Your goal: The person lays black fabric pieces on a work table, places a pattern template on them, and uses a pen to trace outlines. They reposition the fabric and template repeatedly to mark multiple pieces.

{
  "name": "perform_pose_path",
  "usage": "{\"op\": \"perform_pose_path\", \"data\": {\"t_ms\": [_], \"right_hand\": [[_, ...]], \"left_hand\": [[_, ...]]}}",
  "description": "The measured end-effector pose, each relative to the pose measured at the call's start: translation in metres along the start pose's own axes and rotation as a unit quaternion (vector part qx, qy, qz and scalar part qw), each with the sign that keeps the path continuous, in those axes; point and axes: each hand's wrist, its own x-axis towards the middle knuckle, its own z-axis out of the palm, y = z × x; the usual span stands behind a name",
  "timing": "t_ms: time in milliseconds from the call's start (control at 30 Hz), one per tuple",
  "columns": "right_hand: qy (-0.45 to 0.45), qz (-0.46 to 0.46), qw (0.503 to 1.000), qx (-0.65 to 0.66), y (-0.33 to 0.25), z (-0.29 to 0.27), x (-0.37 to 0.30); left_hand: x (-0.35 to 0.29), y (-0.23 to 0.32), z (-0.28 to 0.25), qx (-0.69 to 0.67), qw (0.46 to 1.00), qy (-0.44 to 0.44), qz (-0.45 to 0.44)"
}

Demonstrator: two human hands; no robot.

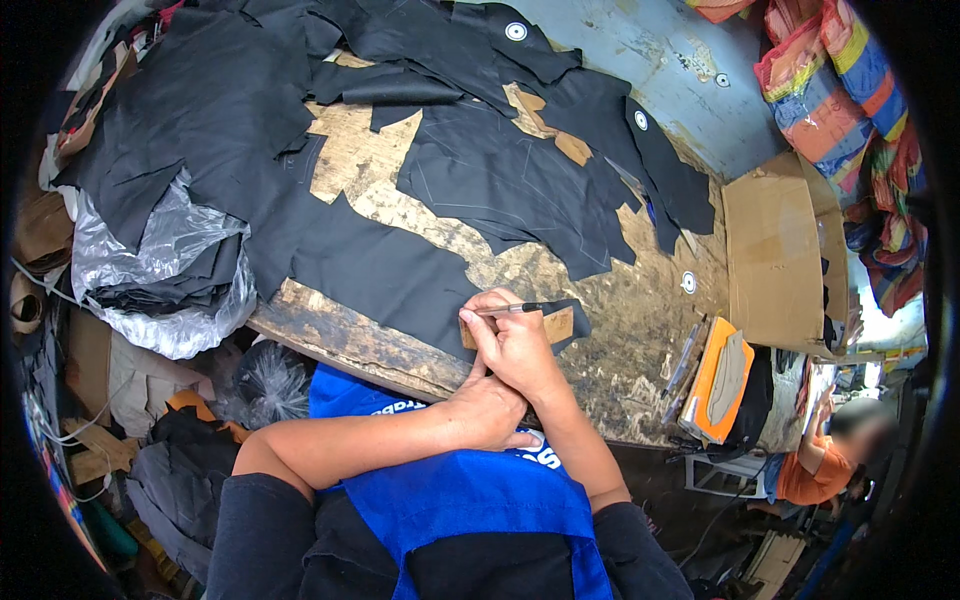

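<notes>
The right hand (515, 345) pinched a marking pen (515, 309) over the cardboard template (553, 327); the left hand (490, 410), loosely curled and empty, left it unpinned, so it might have slid on the black fabric (385, 275).

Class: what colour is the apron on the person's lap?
Bright blue apron, clearest in the head view.

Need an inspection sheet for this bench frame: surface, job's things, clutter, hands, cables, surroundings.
Surface: worn wooden table, scuffed.
Job's things: black fabric piece under a small cardboard template; pen.
Clutter: cut black fabric pieces, plastic bag, cardboard box, orange pad.
Hands: right hand holds the pen at the template; left hand rests at the table edge beneath it.
Cables: wires at lower left.
Surroundings: another person seated at right; striped sacks.
</notes>
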Motion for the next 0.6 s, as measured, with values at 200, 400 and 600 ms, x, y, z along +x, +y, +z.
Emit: {"op": "perform_pose_path", "data": {"t_ms": [200, 400, 600], "right_hand": [[0.017, 0.014, 0.999, -0.034, -0.007, -0.004, -0.008], [0.027, 0.108, 0.992, 0.057, -0.001, -0.021, -0.015], [-0.048, 0.041, 0.995, 0.075, 0.006, -0.018, -0.015]], "left_hand": [[-0.001, 0.001, -0.007, 0.006, 0.997, 0.07, 0.023], [0.0, 0.01, -0.024, -0.015, 0.999, -0.015, -0.034], [0.001, 0.008, -0.019, -0.015, 0.999, -0.039, -0.031]]}}
